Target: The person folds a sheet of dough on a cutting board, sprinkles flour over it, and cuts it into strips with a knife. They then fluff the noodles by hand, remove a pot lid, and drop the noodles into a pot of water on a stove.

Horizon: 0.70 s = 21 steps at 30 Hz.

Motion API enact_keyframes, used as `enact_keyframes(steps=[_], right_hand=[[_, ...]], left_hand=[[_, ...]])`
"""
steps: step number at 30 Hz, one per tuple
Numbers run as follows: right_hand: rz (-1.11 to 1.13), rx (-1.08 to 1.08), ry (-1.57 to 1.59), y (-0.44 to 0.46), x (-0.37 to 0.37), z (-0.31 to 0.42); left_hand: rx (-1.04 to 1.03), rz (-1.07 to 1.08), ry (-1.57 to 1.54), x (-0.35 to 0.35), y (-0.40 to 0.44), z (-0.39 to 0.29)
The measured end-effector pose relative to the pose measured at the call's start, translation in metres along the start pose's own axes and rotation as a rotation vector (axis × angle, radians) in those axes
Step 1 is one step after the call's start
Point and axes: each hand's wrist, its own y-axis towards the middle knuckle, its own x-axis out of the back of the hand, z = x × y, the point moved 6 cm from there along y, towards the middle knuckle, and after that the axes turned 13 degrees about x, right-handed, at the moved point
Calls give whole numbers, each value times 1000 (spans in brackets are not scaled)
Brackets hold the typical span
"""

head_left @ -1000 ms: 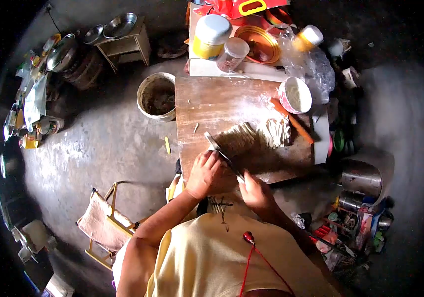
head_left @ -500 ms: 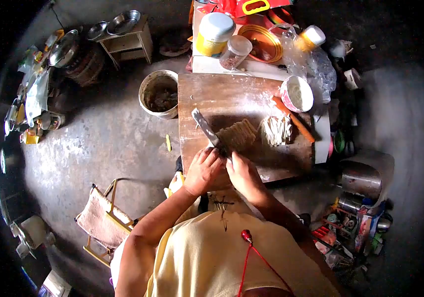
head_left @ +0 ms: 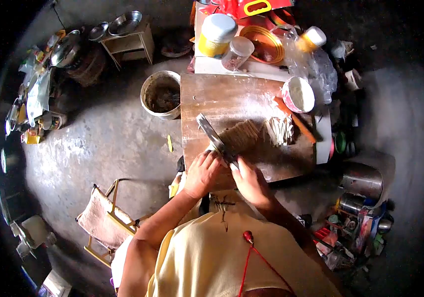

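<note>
My right hand (head_left: 249, 180) is closed around the handle of a kitchen knife (head_left: 209, 131), whose blade slants up and left over the wooden board (head_left: 212, 94). Just left of the blade, my left hand (head_left: 203, 173) rests at the board's near edge with its fingers curled together; what lies under them is mostly hidden. Right of the blade is a row of cut dough strips (head_left: 241, 136), in shadow. Beyond it sits a second pile of floury strips (head_left: 280, 131).
A rolling pin (head_left: 303, 127) and a bowl of white flour (head_left: 298, 94) are at the board's right. Jars (head_left: 217, 35) and an orange basin (head_left: 271, 47) stand behind it. A bucket (head_left: 147, 96) is left of the board; a folding chair (head_left: 103, 215) stands lower left.
The knife has turned in my right hand, so its blade shows differently and its tip sits slightly lower. My right hand has shifted a little right; the left stays nearly in place.
</note>
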Motion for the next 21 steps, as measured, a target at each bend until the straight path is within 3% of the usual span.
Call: enact_keyframes(steps=[1, 2, 4, 7, 8, 11, 13, 14, 21], right_hand=[[16, -36, -13, -15, 14, 12], [-95, 81, -33, -38, 12, -1], [80, 38, -138, -46, 7, -5], [79, 38, -124, -14, -7, 3], [-10, 179, -98, -3, -16, -5], [-95, 184, -92, 6, -13, 2], [-3, 73, -32, -18, 2, 5], [-44, 126, -127, -35, 5, -2], [108, 25, -63, -50, 18, 11]], left_hand=[[33, -13, -45, 2, -2, 2], [44, -16, -48, 3, -2, 3], [-8, 27, 15, 5, -5, 3], [-2, 24, -1, -4, -3, 7], [-13, 26, -18, -5, -3, 6], [7, 62, 2, -5, -4, 7], [10, 0, -4, -3, -6, 10], [17, -60, -10, -2, -8, 12], [-29, 45, -30, 8, -5, 17]])
